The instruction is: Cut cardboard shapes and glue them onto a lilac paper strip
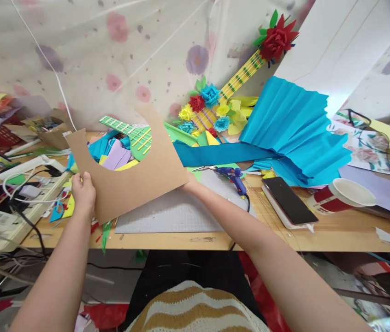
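So the piece in play is a brown cardboard sheet [136, 193] with a big curved bite cut out of its top, left of centre in the frame, tilted up in front of the counter [167, 240]. Can't tell if its bottom corner touches anything.

The left hand [83, 191] is clamped on the left edge, thumb on the near face. The right hand [188, 180] is at the lower right corner, but its fingers go behind the board, so I can't tell how they're closed.

Handling-wise, I'd expect it to be light and fairly stiff, with a dry face that shouldn't slip much. It looks flat, no sag that I can see. The weak bits, imo, are the two prongs either side of the cutout: the narrow one at upper left and the curved one near top centre. Lift by those and I'd bet on a crease. The broad lower part is the sensible grip, one hand per side, pinching rather than squeezing.

Also, mind the hot glue gun [230, 174] just right of centre, on the far side of the right forearm. Its metal nozzle points left, towards the board.
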A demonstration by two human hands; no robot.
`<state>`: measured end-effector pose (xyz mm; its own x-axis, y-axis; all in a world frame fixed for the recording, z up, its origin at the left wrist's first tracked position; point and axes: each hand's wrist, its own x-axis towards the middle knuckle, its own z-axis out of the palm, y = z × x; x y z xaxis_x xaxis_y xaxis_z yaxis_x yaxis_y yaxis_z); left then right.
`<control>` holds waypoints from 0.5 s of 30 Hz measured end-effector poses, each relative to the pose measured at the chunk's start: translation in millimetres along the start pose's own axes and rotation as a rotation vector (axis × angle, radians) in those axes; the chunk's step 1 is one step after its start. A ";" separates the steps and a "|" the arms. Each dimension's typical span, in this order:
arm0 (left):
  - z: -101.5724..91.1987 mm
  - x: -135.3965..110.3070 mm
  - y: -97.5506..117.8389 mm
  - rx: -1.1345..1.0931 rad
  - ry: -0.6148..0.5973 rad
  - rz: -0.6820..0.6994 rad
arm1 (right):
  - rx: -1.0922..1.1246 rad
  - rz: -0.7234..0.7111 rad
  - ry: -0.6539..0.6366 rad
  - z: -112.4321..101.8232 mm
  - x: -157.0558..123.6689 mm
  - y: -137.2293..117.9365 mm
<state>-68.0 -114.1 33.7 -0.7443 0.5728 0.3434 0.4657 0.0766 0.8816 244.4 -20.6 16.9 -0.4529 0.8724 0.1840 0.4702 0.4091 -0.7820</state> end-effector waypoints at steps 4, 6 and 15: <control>-0.4 -3.8 4.7 0.025 -0.107 -0.100 | 0.119 0.065 -0.175 -47.7 -17.5 11.3; 4.1 -7.6 7.4 0.056 -0.185 -0.072 | 0.274 0.100 -0.149 -69.5 -25.3 15.6; 54.6 -19.9 14.6 0.129 -0.347 0.087 | 0.315 -0.066 0.240 -84.9 -33.5 22.6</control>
<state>-20.3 -79.8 22.1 -0.5032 0.8223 0.2657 0.5929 0.1048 0.7985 334.5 -17.9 43.6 -0.2673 0.9001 0.3441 0.1740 0.3963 -0.9015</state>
